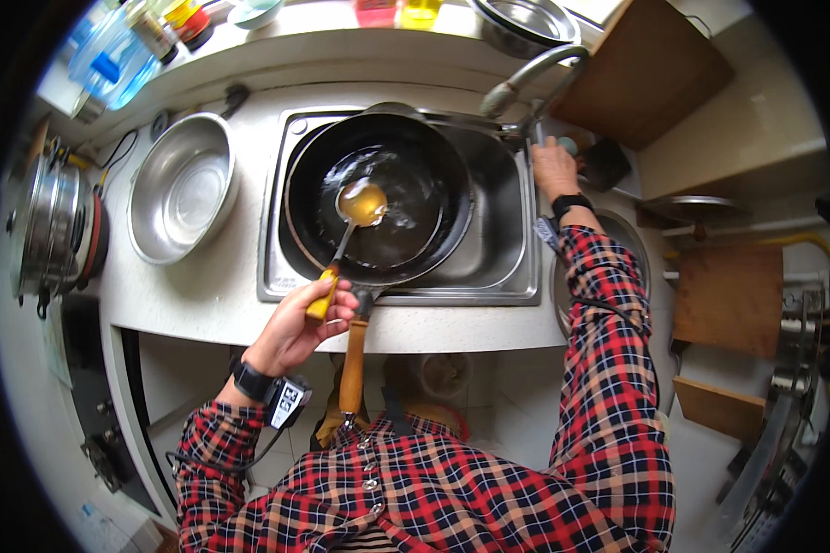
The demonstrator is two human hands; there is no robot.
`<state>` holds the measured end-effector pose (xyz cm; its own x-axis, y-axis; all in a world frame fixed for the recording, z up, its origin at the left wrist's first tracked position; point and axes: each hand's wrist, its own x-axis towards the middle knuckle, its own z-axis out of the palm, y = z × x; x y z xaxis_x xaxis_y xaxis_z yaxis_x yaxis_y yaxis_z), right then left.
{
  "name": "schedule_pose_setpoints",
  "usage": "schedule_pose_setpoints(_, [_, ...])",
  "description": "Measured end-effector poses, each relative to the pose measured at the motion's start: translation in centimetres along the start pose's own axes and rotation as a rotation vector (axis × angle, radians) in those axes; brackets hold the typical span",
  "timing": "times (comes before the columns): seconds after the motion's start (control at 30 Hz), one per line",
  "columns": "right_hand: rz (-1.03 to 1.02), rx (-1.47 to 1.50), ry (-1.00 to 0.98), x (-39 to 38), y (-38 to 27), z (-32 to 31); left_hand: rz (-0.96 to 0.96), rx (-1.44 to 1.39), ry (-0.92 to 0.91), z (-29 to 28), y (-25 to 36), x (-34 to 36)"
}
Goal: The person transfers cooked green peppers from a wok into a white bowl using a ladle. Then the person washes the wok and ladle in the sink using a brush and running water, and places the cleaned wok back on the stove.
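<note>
My left hand is closed round the yellow handle of a ladle. The ladle's bowl, with a golden look, lies in a large black wok that holds water or another clear liquid. The wok rests over the left part of a steel sink, and its wooden handle points toward me past the counter edge. My right hand reaches beyond the sink's right rim, beside the faucet. Its fingers are bent at a pale greenish thing; what they grip is partly hidden.
A steel basin stands left of the sink. A round lid lies beneath my right forearm. Wooden boards lean at the back right. Steel bowls and bottles line the back ledge. A steamer pot stands far left.
</note>
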<state>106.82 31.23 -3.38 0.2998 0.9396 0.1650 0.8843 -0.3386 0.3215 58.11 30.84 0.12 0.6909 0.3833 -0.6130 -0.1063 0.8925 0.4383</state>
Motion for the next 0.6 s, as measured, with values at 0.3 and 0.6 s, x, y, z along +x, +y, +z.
schedule_pose_setpoints(0.3, [0.111, 0.608, 0.345, -5.9, 2.1, -13.5, -0.009, 0.519, 0.063, -1.7, 2.6, -0.1])
schedule_pose_setpoints(0.6, [-0.068, 1.134, 0.160, -8.0, -14.8, -11.1, 0.021, 0.957, 0.153, -3.8, 5.5, 1.7])
